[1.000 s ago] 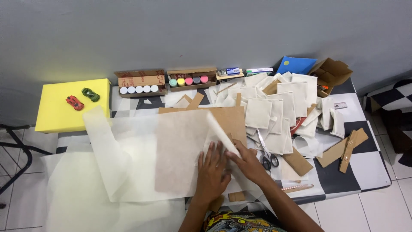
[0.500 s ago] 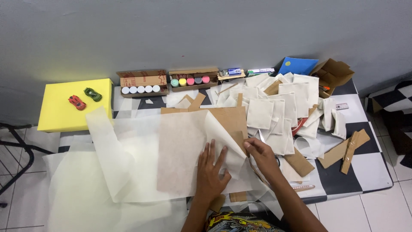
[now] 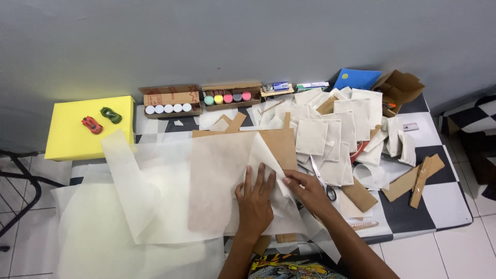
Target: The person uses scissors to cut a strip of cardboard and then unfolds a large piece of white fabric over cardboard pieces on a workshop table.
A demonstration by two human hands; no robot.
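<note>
A sheet of thin translucent paper [image 3: 219,178] lies over a brown cardboard panel [image 3: 281,144] in the middle of the table. My left hand [image 3: 254,202] presses flat on the paper, fingers spread. My right hand [image 3: 305,188] sits just to its right and pinches the folded flap of paper [image 3: 263,155] that stands up from the sheet. More white translucent sheets [image 3: 129,181] spread to the left and hang over the front edge.
Scissors [image 3: 323,183] lie right of my right hand. Several cream paper pieces [image 3: 330,129] pile at the back right, with cardboard strips [image 3: 416,178] beyond. Two boxes of paint pots [image 3: 199,101] stand by the wall. A yellow box [image 3: 82,126] carries two toy cars.
The paper flap has been lifted further and folded leftward over the sheet. My left hand slid slightly right and forward; my right hand moved with the flap.
</note>
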